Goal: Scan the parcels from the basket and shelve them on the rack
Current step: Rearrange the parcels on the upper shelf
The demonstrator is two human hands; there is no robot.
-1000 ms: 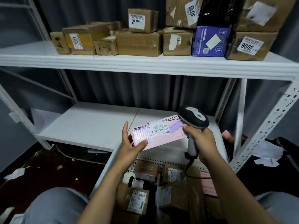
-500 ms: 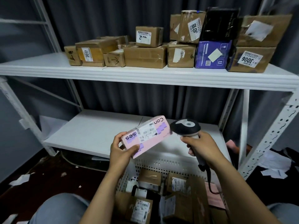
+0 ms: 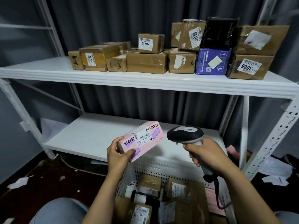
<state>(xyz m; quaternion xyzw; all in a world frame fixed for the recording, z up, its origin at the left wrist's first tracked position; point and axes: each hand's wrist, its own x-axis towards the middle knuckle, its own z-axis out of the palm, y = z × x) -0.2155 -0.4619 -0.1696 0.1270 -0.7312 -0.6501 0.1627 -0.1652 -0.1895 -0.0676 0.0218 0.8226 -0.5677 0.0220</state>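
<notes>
— What's the parcel like?
— A long pink box [image 3: 141, 140] with purple print and a white barcode label (handwriting beneath it), gripped at its near end by the left hand [image 3: 119, 155], above the white basket [image 3: 161, 169].
— And the right hand [image 3: 204, 153]?
— Wrapped round the scanner [image 3: 186, 135], its head just beside the box.

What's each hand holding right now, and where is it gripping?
The left hand grips the pink box by its near short end; the right hand grips the barcode scanner by its handle.
</notes>
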